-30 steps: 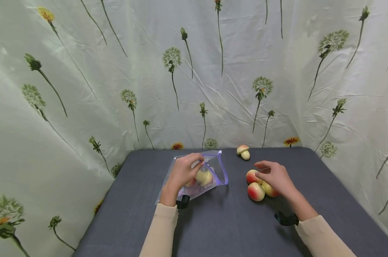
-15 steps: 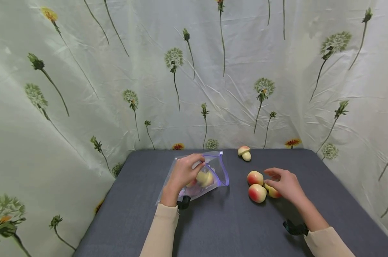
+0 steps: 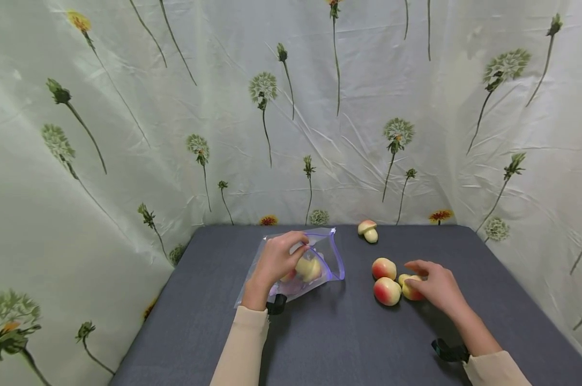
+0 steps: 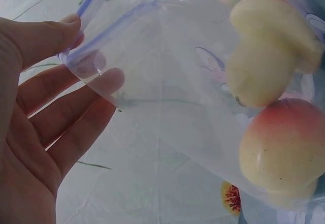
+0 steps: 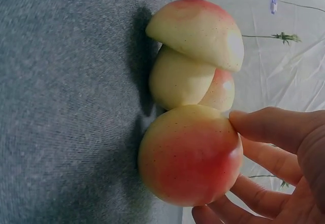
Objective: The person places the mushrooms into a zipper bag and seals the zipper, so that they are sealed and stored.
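My left hand (image 3: 280, 260) pinches the purple zip edge of a clear zip bag (image 3: 338, 260) between thumb and fingers. Its mouth gapes toward the right, and toy mushrooms (image 4: 282, 140) with cream stems and red-tinged caps lie inside. In the head view my right hand (image 3: 438, 287) is over the rightmost of three clustered toy mushrooms. In the right wrist view, its thumb tip meets that mushroom's (image 5: 190, 155) cap edge, while the spread fingers partly pass behind the cap. Two more mushrooms, one nearer (image 3: 387, 291) and one farther (image 3: 384, 269), sit just left of it.
Another toy mushroom (image 3: 368, 231) lies near the back edge of the dark grey table (image 3: 320, 343). A pale curtain (image 3: 349, 134) printed with dandelions hangs behind the table and along its sides.
My right hand has moved right and toward me, from over the farther mushroom to the rightmost one. My left hand keeps its hold on the bag. The head view shifts slightly.
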A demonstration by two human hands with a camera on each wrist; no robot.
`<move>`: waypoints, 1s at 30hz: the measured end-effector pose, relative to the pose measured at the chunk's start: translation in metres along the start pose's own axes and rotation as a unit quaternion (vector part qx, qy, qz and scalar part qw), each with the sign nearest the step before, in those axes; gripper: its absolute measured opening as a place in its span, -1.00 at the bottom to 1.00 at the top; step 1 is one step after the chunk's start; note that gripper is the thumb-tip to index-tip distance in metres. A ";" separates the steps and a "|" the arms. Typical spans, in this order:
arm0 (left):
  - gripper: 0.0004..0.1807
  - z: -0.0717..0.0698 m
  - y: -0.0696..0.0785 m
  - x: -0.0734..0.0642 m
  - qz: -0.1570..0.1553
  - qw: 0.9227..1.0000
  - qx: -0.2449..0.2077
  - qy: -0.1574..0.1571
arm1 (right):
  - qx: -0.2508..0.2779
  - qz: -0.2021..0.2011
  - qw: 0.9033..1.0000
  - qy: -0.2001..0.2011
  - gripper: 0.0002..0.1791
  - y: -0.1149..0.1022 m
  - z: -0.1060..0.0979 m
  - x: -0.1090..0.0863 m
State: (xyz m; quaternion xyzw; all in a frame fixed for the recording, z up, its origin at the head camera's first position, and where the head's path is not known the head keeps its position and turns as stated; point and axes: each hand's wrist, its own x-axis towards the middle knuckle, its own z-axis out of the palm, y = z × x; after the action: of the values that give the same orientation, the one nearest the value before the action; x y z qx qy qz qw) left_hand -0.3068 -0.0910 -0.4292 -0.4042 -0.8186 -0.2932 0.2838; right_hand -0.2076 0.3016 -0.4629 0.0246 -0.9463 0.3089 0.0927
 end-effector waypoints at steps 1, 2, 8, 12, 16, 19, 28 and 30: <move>-0.91 0.000 0.000 0.000 -0.002 1.000 -0.001 -0.001 | -0.001 0.000 1.000 -0.001 -0.55 0.001 0.000 0.000; -0.91 0.000 0.000 0.000 -0.004 1.000 -0.001 -0.002 | -0.001 0.000 1.000 -0.001 -0.56 0.001 0.001 0.000; -0.91 -0.002 0.000 0.000 -0.011 1.000 -0.007 -0.008 | -0.001 -0.001 1.000 -0.004 -0.56 0.006 0.002 0.000; -0.90 -0.002 0.000 0.000 -0.009 1.000 -0.004 -0.005 | -0.008 0.000 1.000 -0.006 -0.55 0.009 0.002 0.001; -0.89 -0.001 0.000 0.001 -0.002 1.000 0.002 0.000 | -0.014 0.009 1.000 -0.008 -0.52 0.011 0.001 0.002; -0.89 0.000 0.000 0.001 0.004 1.000 0.006 0.002 | -0.013 0.016 1.000 -0.014 -0.50 0.012 0.002 0.002; -0.91 -0.001 0.000 0.000 0.002 1.000 0.009 -0.005 | -0.017 0.027 0.999 -0.041 -0.39 0.014 0.004 0.001; -0.91 -0.001 0.001 0.000 0.005 1.000 0.009 -0.004 | -0.018 0.025 0.999 -0.042 -0.38 0.015 0.005 0.001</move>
State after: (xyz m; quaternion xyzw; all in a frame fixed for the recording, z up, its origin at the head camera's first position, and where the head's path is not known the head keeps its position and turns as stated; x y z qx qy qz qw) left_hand -0.3058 -0.0913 -0.4279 -0.4063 -0.8205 -0.2828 0.2859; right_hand -0.2107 0.3106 -0.4750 0.0120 -0.9551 0.2926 0.0454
